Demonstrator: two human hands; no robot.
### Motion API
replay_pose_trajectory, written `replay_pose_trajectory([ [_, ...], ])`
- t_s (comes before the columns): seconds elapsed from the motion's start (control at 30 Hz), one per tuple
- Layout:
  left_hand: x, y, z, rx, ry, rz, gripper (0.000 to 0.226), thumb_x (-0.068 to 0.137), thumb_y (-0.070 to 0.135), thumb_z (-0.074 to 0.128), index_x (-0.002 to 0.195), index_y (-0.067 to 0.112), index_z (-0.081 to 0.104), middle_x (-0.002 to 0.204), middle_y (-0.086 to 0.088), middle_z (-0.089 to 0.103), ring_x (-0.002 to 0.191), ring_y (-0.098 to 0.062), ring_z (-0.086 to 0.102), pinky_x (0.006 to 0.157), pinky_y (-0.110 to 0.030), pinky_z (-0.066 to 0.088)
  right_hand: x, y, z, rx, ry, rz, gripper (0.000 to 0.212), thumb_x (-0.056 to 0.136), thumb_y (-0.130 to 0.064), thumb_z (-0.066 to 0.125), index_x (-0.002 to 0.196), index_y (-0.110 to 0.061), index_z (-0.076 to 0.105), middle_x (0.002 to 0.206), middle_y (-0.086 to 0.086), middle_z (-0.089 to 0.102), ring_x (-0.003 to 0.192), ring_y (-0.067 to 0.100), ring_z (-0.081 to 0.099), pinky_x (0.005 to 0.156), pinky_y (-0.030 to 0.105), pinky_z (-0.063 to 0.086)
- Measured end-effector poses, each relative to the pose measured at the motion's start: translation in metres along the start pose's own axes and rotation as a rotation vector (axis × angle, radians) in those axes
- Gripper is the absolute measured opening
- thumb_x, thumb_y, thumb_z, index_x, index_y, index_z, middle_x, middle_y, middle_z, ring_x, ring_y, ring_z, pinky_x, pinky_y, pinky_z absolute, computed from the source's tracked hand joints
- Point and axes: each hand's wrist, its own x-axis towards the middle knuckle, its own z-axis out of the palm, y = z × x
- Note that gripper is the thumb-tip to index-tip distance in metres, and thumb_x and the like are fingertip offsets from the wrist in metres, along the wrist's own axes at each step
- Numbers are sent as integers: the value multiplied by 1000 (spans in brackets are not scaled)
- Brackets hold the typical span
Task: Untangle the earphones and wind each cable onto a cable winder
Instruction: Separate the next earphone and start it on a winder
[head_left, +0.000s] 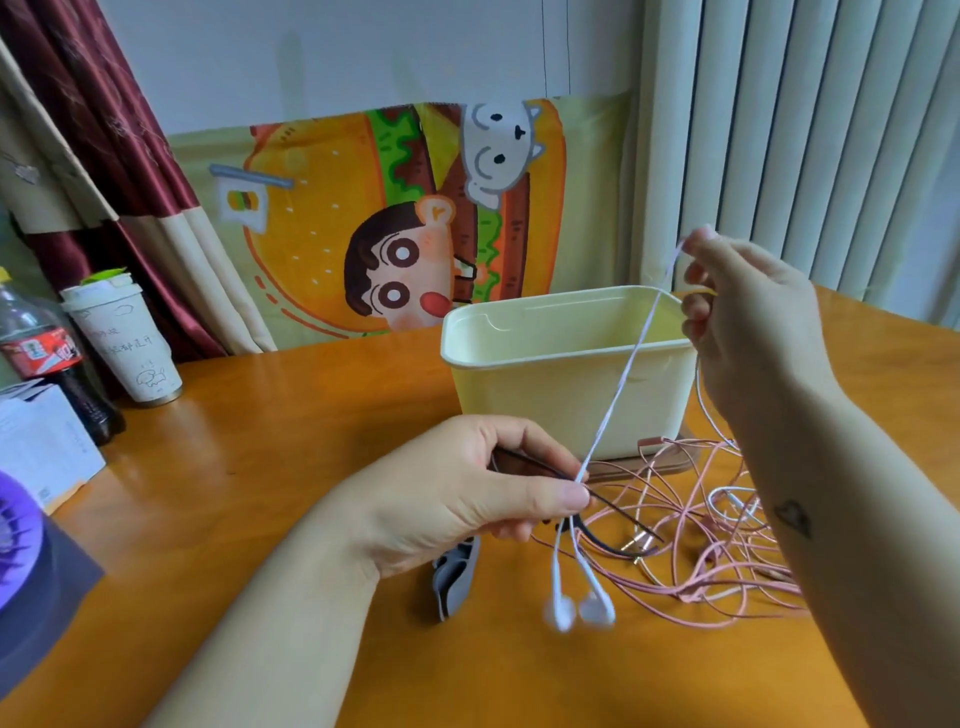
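Note:
My left hand (483, 488) pinches a white earphone cable (623, 379) together with a black cable (613, 540) above the wooden table (260, 467). Two white earbuds (579, 608) dangle below that hand. The white cable runs taut up and right to my right hand (743, 322), which is raised and pinches it between thumb and fingertips. A tangle of pink cables (701, 530) mixed with another white cable lies on the table under my right forearm. A grey cable winder (457, 577) lies on the table just below my left hand.
A cream plastic bin (545, 374) stands behind the tangle on a wooden board. At the left edge are a cola bottle (47, 358), a paper cup (124, 343), a white box (41, 441) and a purple object (15, 535).

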Motion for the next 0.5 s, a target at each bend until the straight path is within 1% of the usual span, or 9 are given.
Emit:
replay_pose_trajectory([
  [0.07,-2,1,-3,-8,-11,9,10,68,16,79,71,25,75,77,-2,69,51,-4,53,50,-13,44,5,6,-7,7,40,75,19,92,-26,61,76,-18,66,64,-7,50,51,7,36,49,17,30],
  [0.13,-2,3,-5,-49,10,23,14,67,14,85,69,24,75,80,-6,69,48,-4,52,48,-13,44,8,10,-10,-26,21,83,17,92,-26,60,79,-18,67,66,-7,52,51,7,37,50,18,31],
  [0.2,-1,4,-6,-171,67,32,10,60,14,80,67,20,75,84,-13,71,43,-4,48,44,-12,43,7,11,-10,-160,-66,52,14,92,-27,60,93,-18,70,72,-7,60,57,7,47,56,19,39],
  [0.27,1,5,-8,-332,148,41,11,58,11,73,68,14,72,81,-14,71,39,-4,45,41,-12,40,5,10,-10,-411,-178,-31,27,92,-29,60,115,-16,66,94,-4,68,80,9,61,73,23,48],
  [0.33,3,4,-10,-459,254,60,17,60,9,69,76,9,66,77,-12,70,38,-4,42,39,-13,36,-1,6,-7,-667,-235,-167,42,91,-31,61,130,-16,56,120,1,63,109,11,58,90,23,43],
  [0.37,5,4,-11,-511,307,72,18,61,9,68,78,9,64,74,-9,68,37,-3,42,38,-13,35,-6,2,-4,-756,-230,-253,45,91,-32,61,133,-16,54,125,1,60,115,10,54,93,22,40],
  [0.4,6,4,-11,-556,360,84,18,62,9,67,79,9,63,69,-5,65,37,-3,41,38,-12,34,-12,-3,-1,-802,-221,-344,43,90,-32,61,130,-18,55,125,0,60,114,7,53,93,21,40],
  [0.43,7,4,-12,-595,408,94,17,63,9,67,79,10,62,64,-1,61,37,-2,41,38,-12,33,-18,-8,3,-798,-221,-422,35,89,-33,63,122,-19,61,118,-2,64,107,4,56,91,21,43],
  [0.5,8,5,-13,-653,483,116,18,64,10,67,81,10,62,60,3,56,38,-2,42,39,-11,32,-30,-19,8,-705,-338,-426,15,87,-34,65,91,-20,70,89,-6,72,82,1,63,78,21,51],
])
